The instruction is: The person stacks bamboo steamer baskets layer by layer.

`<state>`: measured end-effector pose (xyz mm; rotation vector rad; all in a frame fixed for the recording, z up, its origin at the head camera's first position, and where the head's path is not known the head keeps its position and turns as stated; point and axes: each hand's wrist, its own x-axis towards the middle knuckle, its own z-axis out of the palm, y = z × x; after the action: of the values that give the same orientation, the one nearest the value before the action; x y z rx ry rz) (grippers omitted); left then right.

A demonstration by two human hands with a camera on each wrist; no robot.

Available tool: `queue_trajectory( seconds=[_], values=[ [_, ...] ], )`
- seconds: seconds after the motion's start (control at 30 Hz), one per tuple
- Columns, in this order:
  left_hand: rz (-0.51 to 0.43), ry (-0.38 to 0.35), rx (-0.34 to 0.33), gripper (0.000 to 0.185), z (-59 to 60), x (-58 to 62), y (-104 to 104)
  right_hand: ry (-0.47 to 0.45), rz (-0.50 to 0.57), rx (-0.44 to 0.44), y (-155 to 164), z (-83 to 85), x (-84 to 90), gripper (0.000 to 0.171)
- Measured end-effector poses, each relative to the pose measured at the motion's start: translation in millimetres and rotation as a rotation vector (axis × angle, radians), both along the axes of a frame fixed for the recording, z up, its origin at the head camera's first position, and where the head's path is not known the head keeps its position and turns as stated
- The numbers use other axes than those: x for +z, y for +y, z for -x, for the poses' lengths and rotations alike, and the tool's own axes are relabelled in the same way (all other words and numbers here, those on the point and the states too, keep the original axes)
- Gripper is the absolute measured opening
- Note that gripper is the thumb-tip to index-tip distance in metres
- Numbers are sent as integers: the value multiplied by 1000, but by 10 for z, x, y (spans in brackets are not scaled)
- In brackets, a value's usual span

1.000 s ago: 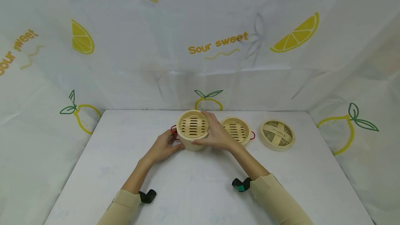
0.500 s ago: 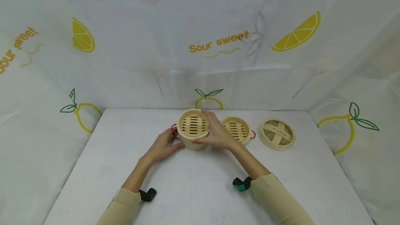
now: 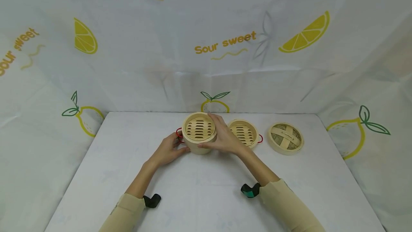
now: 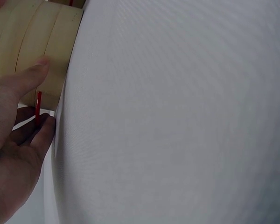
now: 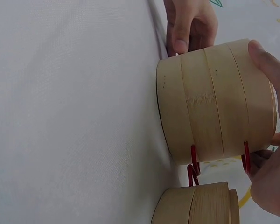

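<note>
A stack of round bamboo steamer baskets (image 3: 199,131) stands upright on the white table, its slatted top facing up. My right hand (image 3: 225,137) grips the upper basket from the right, thumb on the front wall and fingers round the far side. Low on the left, my left hand (image 3: 168,149) holds the bottom basket. In the left wrist view its thumb (image 4: 30,77) lies along the bamboo wall, and the other fingers are around a red handle (image 4: 38,105). Red handles (image 5: 246,156) also show on the stack's right side in the right wrist view.
Just right of the stack sits another steamer basket (image 3: 243,133) with a red handle (image 3: 260,139), partly behind my right hand. Farther right lies a woven bamboo lid (image 3: 285,139). A white cloth backdrop (image 3: 138,88) with lemon prints rises behind the table (image 3: 193,196).
Both hands keep their hold and the stack stays put. Only the right forearm shifts very slightly to the right.
</note>
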<state>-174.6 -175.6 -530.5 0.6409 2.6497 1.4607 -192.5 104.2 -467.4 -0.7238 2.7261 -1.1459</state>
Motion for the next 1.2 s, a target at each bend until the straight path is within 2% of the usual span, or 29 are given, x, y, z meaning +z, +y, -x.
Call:
queue_trajectory(
  seconds=[0.27, 0.73, 1.03, 1.2],
  values=[
    [-4, -9, -1, 68, 13, -11, -4, 62, 28, 6, 71, -27, 37, 123],
    [28, -61, 15, 70, 18, -5, -7, 78, 33, -36, 274, -118, 121, 117],
    [29, -71, 8, 71, 23, -7, -7, 29, 22, -93, 484, -172, 145, 117],
    [30, -64, 10, 72, 20, -9, -5, 29, 52, -106, 549, -191, 124, 117]
  ],
)
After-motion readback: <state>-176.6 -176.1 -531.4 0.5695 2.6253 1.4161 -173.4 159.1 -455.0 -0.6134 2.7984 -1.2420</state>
